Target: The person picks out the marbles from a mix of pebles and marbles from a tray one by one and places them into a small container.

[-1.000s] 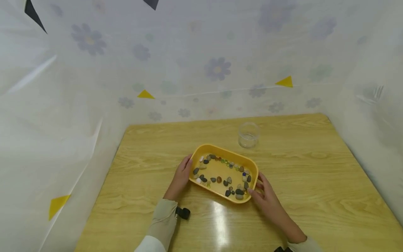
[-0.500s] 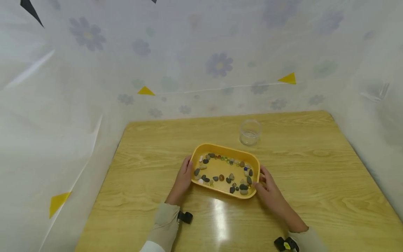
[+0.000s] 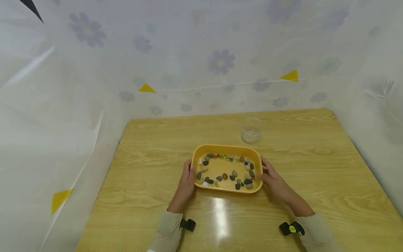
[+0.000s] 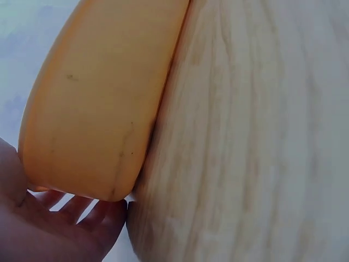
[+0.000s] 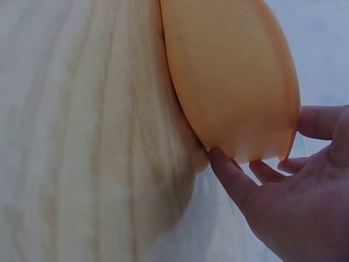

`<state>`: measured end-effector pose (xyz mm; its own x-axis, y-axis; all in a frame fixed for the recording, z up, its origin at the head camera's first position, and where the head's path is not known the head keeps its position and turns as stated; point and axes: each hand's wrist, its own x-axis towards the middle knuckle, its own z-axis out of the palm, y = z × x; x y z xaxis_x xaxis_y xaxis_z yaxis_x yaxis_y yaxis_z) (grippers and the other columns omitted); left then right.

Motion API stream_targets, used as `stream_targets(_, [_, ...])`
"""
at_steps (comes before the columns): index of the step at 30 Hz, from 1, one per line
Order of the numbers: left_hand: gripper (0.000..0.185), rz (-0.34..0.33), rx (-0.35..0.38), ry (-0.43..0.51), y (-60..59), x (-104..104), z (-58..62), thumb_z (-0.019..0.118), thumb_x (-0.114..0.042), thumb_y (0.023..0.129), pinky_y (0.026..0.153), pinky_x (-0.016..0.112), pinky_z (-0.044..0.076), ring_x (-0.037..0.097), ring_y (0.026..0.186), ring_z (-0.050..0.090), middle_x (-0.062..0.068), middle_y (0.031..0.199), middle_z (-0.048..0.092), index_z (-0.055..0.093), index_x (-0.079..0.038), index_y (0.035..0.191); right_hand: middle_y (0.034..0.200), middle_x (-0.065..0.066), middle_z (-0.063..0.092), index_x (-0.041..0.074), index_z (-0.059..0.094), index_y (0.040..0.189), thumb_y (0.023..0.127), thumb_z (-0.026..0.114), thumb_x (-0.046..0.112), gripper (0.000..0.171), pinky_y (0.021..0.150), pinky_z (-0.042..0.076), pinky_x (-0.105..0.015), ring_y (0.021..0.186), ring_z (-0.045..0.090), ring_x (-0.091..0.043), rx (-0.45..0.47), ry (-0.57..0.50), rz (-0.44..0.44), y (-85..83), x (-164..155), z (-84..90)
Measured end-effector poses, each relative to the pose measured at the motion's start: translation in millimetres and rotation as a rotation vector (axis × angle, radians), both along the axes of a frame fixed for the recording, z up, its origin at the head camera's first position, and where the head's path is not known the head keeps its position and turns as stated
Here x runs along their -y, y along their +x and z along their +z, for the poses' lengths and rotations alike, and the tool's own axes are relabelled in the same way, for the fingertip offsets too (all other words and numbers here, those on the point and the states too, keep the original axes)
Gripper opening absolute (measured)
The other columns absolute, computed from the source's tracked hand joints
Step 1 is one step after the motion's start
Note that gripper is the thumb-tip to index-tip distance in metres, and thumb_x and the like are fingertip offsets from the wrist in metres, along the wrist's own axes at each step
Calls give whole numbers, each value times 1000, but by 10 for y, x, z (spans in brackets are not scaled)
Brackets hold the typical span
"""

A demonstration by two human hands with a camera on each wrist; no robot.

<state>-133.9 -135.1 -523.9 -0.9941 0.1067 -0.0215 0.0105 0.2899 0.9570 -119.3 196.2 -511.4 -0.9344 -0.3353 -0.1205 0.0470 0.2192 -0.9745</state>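
Observation:
A yellow plastic tray (image 3: 225,167) sits on the wooden table between both hands, its long sides nearly level across the head view. Grey, tan and dark pebbles (image 3: 248,181) lie in it along with small glass marbles (image 3: 225,157), mostly in a ring near the walls. My left hand (image 3: 185,183) holds the tray's left end, thumb up at the rim. At the right end my right hand (image 3: 278,183) grips the wall, thumb near the rim. In the right wrist view, fingertips (image 5: 218,155) touch the tray's outer wall (image 5: 234,76). The left wrist view shows fingers against the opposite end.
A clear glass jar (image 3: 251,130) stands behind the tray, toward its right end. The wooden table (image 3: 151,150) meets pale flowered plastic sheeting (image 3: 185,63) at the back and sides. Yellow tape pieces (image 3: 147,88) mark the sheeting.
The tray has turned counterclockwise from a slant to nearly straight, its right end moving away from me. Both hands have kept hold of it. The jar still stands behind.

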Motion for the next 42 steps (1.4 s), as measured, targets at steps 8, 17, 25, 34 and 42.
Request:
stream_targets(8, [38, -50, 35, 45, 194, -64, 302, 28, -12, 103, 103, 50, 30, 38, 125, 35, 27, 135, 33, 24, 3, 138, 152, -20, 8, 13, 4, 151, 101, 39, 16, 62, 92, 36, -15, 130, 22, -45, -13, -12, 40, -143, -116, 45])
stream_targets(17, [45, -46, 95, 48, 238, -46, 392, 37, -19, 102, 99, 44, 39, 33, 125, 40, 21, 142, 31, 25, -3, 142, 152, -21, 3, 9, -1, 150, 101, 38, 16, 63, 102, 23, -62, 132, 19, -46, -74, 149, 96, -213, -168, 121])
stream_targets(25, [51, -90, 179, 64, 85, 165, 445, 40, -30, 101, 81, 41, 52, 34, 122, 41, 18, 141, 32, 23, -9, 145, 138, -21, 36, 1, 42, 137, 97, 51, 18, 44, 96, 29, -63, 126, 30, -42, -468, 483, 33, -239, -36, 294])
stream_targets(34, [52, -291, 254, 162, -154, 289, 154, 41, -31, 100, 76, 45, 53, 40, 124, 37, 17, 147, 22, 18, -25, 147, 101, -4, 63, 3, 61, 118, 94, 56, 15, 27, 72, 52, -32, 88, 58, -13, -400, 450, 279, -237, 411, 405])
stream_targets(42, [53, -315, 309, 271, -169, 317, -24, 44, -26, 100, 72, 46, 55, 39, 114, 48, 15, 145, 26, 20, -33, 146, 93, 1, 65, 5, 67, 103, 90, 62, 11, 15, 70, 51, -26, 81, 59, -7, -351, 432, 475, -340, 653, 246])
